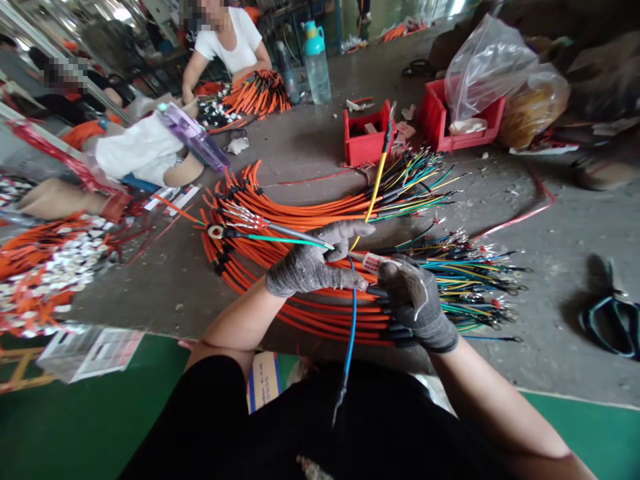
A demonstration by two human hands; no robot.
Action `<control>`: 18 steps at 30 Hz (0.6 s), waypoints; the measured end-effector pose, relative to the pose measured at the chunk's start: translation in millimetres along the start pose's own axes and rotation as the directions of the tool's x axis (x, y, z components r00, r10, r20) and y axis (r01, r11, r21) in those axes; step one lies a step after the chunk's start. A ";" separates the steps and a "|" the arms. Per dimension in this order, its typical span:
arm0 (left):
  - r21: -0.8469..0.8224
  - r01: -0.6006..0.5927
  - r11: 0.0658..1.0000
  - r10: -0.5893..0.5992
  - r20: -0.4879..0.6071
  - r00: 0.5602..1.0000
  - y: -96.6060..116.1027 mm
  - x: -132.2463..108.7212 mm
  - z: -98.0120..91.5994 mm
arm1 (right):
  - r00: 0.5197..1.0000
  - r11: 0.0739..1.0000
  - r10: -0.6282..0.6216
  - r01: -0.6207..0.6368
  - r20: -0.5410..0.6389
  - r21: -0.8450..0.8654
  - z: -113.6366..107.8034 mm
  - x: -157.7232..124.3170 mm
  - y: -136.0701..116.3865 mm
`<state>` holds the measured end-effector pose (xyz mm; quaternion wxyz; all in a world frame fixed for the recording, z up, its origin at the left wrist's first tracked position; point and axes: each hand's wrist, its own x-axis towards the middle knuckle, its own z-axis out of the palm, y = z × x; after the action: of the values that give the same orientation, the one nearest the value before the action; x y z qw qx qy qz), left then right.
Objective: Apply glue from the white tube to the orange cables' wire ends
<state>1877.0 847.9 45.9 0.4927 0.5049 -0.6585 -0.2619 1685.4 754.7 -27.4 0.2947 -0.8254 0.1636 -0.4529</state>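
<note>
Both hands wear grey gloves. My left hand [320, 263] has its fingers closed around a grey cable [295, 235] and a green wire [270, 239] with a ring terminal at its end. A yellow wire [379, 180] rises between the hands, and a blue wire [353, 313] hangs down with a dark tip. My right hand [417, 300] pinches the cable end beside a small white label [373, 263] with red print. Beneath both hands lie bundles of orange cables [300, 303], whose thin coloured wires [470, 283] fan out to the right.
Two red bins [369, 148] [435, 127] stand behind, with plastic bags [487, 63] at the right one. A blue-capped bottle [317, 67] is at the back, near a person handling orange cables. Scissors [613, 320] lie right; white-tipped cables [65, 267] are heaped left.
</note>
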 end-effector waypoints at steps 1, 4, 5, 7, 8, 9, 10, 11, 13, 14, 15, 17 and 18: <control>-0.008 -0.012 1.000 0.012 -0.004 1.000 -1.0 -0.2 0.0 | 1.000 1.000 -0.001 0.001 -0.005 -0.026 0.4 -1.1 -1.2; -0.080 -0.022 0.997 0.020 -0.018 1.000 -4.2 -1.6 -1.2 | 1.000 0.996 -0.003 0.004 0.011 -0.090 2.6 -3.3 -2.9; -0.137 -0.023 0.990 0.021 -0.019 1.000 -5.2 -1.9 -2.1 | 1.000 0.995 -0.009 0.011 0.019 -0.102 3.6 -3.4 -2.3; -0.246 -0.017 0.969 0.019 0.008 1.000 -6.4 -1.3 -4.5 | 0.999 0.994 -0.033 0.035 0.018 -0.108 5.7 -2.8 0.6; -0.258 -0.008 0.966 0.017 0.032 0.999 -6.5 0.0 -5.8 | 0.999 0.994 -0.048 0.049 0.013 -0.102 6.6 -2.0 2.6; -0.218 -0.005 0.976 0.013 0.036 0.999 -6.1 2.1 -6.8 | 0.998 0.993 -0.060 0.061 0.011 -0.097 7.4 -0.9 4.7; -0.136 -0.008 0.991 0.011 0.019 1.000 -5.6 4.9 -7.5 | 0.997 0.993 -0.070 0.071 0.012 -0.099 7.9 0.3 6.7; -0.034 -0.014 0.999 0.013 -0.018 1.000 -4.9 8.4 -7.8 | 0.997 0.990 -0.082 0.083 0.012 -0.115 8.1 1.6 8.3; 0.136 -0.048 0.990 0.067 -0.136 0.988 -4.2 16.5 -7.2 | 0.992 0.973 -0.123 0.122 0.004 -0.197 8.0 3.7 10.1; 0.182 -0.069 0.981 0.104 -0.191 0.976 -4.3 20.5 -6.5 | 0.988 0.955 -0.156 0.147 -0.013 -0.257 7.8 4.2 10.2; 0.203 -0.079 0.976 0.126 -0.229 0.965 -4.7 24.2 -5.7 | 0.981 0.932 -0.192 0.172 -0.032 -0.318 7.7 4.5 10.1; 0.202 -0.064 0.977 0.119 -0.273 0.954 -6.0 30.0 -3.8 | 0.969 0.887 -0.241 0.201 -0.044 -0.416 8.2 4.4 9.7; 0.185 -0.045 0.982 0.097 -0.284 0.954 -6.6 32.3 -2.7 | 0.969 0.871 -0.245 0.204 -0.035 -0.446 8.8 4.3 9.8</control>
<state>1882.0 816.1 53.8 0.5469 0.5557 -0.6169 -0.1071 1695.1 747.8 -34.4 0.0384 -0.8625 0.1776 -0.4724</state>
